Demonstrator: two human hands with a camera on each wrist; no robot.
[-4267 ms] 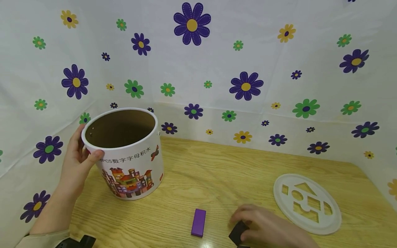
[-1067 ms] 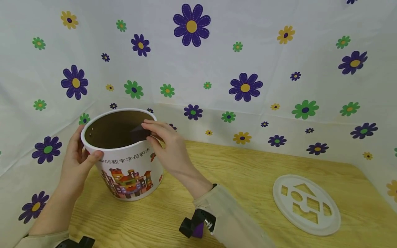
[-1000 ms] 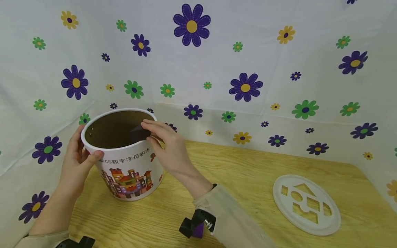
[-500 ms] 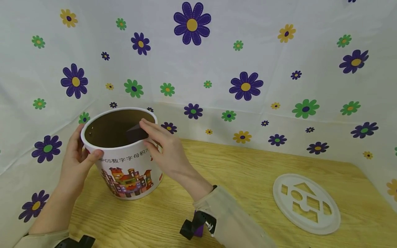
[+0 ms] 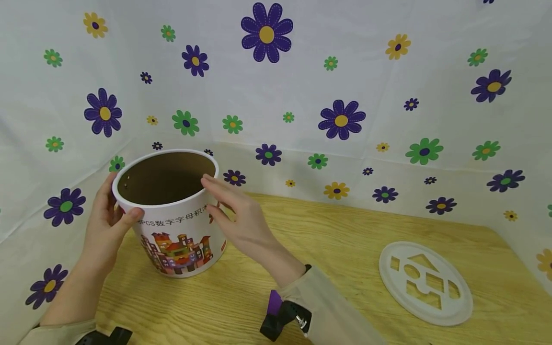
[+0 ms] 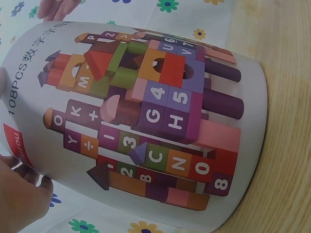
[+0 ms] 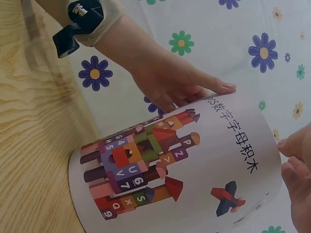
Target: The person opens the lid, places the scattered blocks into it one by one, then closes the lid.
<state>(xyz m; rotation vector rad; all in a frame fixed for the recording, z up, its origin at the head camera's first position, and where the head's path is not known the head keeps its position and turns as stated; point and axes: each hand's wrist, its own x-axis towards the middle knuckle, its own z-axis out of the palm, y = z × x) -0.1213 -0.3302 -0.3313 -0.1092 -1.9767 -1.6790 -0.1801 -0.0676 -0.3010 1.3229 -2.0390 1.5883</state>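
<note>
A white cardboard bucket [image 5: 181, 230] printed with coloured blocks stands on the wooden table [image 5: 345, 239], its top open and brown inside. My left hand [image 5: 108, 220] grips its left rim, thumb on the front wall and fingers behind. In the left wrist view the bucket [image 6: 146, 121] fills the frame, with my left hand's fingers [image 6: 22, 194] at its edge. My right hand [image 5: 235, 215] hovers beside the right rim, fingers relaxed and empty. The right wrist view shows the bucket [image 7: 194, 170], my left hand [image 7: 175, 85] and my right fingertips [image 7: 296, 165] close to its wall.
A white round lid [image 5: 431, 311] with shape cut-outs lies flat at the right of the table. A purple block [image 5: 273, 301] peeks out by my right sleeve near the front edge. Flowered white cloth walls close in the back and left.
My right hand carried a dark block from the table to the bucket's mouth and let it go; the hand has now drawn back outside the rim, empty. The left hand has not moved.
</note>
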